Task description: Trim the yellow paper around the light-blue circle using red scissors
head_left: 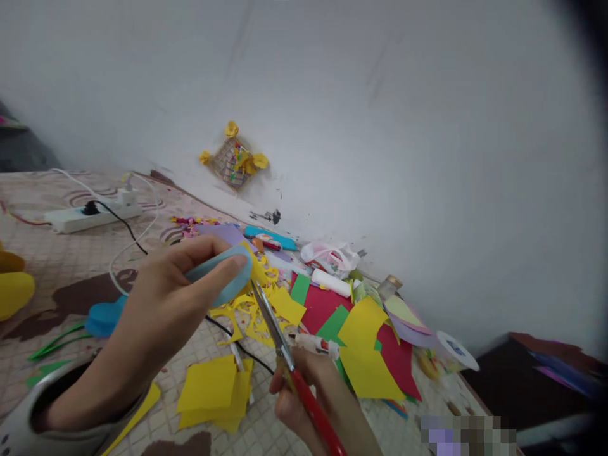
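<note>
One cluttered, grid-patterned tabletop (pixel 52 256) below red-handled scissors (pixel 305 394), white wall (pixel 380 145) behind.

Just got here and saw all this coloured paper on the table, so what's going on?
A person's left hand pinches a light-blue piece with yellow paper behind it. Their right hand holds red-handled scissors, blade tips right by the yellow paper's edge; whether they are biting into it is unclear. Yellow scraps lie behind the scissors, and a small pile of yellow squares sits on the table nearer the person.
</note>
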### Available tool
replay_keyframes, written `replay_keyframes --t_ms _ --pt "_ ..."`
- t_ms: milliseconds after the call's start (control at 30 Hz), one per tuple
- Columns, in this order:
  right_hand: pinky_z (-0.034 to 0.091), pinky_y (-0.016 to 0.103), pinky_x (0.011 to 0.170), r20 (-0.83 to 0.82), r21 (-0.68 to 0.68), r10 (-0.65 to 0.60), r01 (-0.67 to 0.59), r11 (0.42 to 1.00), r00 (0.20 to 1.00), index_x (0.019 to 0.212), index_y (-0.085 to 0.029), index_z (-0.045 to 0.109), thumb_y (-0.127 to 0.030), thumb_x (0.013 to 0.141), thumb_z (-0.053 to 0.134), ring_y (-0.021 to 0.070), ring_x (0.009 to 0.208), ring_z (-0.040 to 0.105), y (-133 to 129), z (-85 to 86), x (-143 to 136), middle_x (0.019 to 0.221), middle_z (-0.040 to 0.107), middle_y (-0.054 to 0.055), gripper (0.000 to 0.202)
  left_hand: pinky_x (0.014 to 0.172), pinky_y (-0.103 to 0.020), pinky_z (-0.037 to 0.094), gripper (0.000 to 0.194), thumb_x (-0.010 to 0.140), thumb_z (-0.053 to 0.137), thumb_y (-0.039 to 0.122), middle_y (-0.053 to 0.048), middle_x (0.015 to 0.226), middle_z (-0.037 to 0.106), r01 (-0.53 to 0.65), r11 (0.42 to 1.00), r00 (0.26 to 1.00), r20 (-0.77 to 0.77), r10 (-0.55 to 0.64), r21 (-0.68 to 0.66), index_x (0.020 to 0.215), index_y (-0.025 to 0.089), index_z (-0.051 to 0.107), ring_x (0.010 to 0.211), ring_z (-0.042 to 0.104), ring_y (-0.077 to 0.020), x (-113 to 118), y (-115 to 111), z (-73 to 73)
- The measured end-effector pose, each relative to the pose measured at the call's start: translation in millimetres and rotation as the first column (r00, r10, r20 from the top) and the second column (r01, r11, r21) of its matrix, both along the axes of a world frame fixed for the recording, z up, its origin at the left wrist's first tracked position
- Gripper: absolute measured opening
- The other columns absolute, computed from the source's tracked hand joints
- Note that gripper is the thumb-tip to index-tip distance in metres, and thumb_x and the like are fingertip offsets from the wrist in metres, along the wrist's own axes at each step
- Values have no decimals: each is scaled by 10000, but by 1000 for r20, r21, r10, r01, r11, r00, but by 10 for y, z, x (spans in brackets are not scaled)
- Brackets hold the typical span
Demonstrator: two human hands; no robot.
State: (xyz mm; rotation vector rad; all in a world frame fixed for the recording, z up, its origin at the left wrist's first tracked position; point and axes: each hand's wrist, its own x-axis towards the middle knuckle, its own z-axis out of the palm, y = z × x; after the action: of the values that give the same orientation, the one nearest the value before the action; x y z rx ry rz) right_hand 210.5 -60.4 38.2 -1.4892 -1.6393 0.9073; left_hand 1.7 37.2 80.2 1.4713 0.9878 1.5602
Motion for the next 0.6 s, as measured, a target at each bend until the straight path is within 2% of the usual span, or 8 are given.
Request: replay_keyframes --t_ms 133,267,400,600 --pt "353 260 536 28 -45 29 -28 999 999 822 -186 617 -795 861 646 157 606 528 42 71 -30 705 488 -19 611 492 -238 417 236 778 739 431 25 582 671 79 994 995 72 -74 -71 649 237 709 545 609 -152 25 -32 15" --pt "363 265 553 7 -79 69 -68 995 998 837 -187 606 -689 865 699 172 631 547 80 69 11 715 500 -12 511 473 -225 406 232 738 759 441 26 590 664 166 976 982 118 -150 -142 647 231 722 523 560 -128 59 -45 30" --pt "373 253 576 -5 -70 65 -65 995 998 835 -186 588 -511 909 724 159 649 541 52 76 15 756 474 -18 360 477 -218 399 246 740 763 442 29 582 652 172 974 980 129 -154 -148 629 230 708 528 551 -124 61 -56 29" --pt "392 224 547 -12 -34 97 -98 995 995 813 -184 591 -434 927 711 147 619 555 64 131 16 722 461 -30 300 463 -207 384 232 723 761 432 36 574 624 158 978 984 98 -146 -136 608 234 723 521 501 -113 79 -76 19"
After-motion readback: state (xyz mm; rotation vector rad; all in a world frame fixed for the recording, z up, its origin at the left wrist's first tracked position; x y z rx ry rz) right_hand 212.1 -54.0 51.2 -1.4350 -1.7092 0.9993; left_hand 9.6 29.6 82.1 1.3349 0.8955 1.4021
